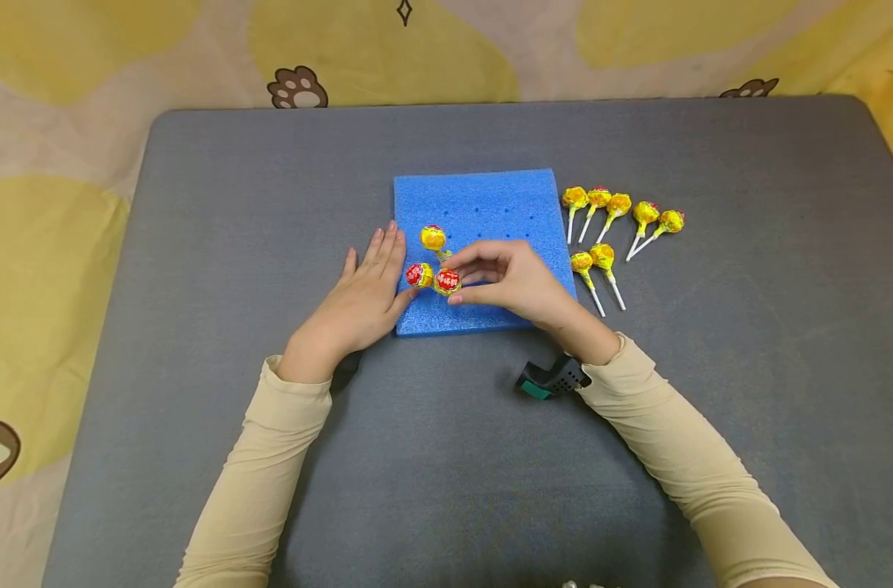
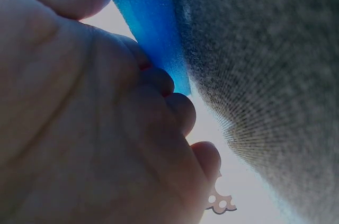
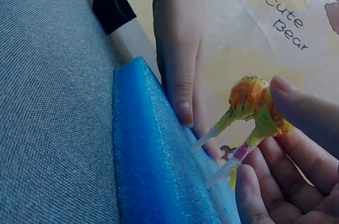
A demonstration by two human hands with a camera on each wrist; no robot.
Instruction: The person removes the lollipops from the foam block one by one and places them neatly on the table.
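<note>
On a grey table, the left hand rests with straight fingers at the left edge of a blue board. The right hand holds one lollipop near two other lollipops, and seven more lollipops lie at the right side.

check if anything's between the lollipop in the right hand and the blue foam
Nothing visible is in the way: in the right wrist view, the stick of the held lollipop appears to meet the blue foam directly. Another lollipop is close beside it, not between.

Even head-view light, soft shadows, dimmer wrist views, left backlit
</note>
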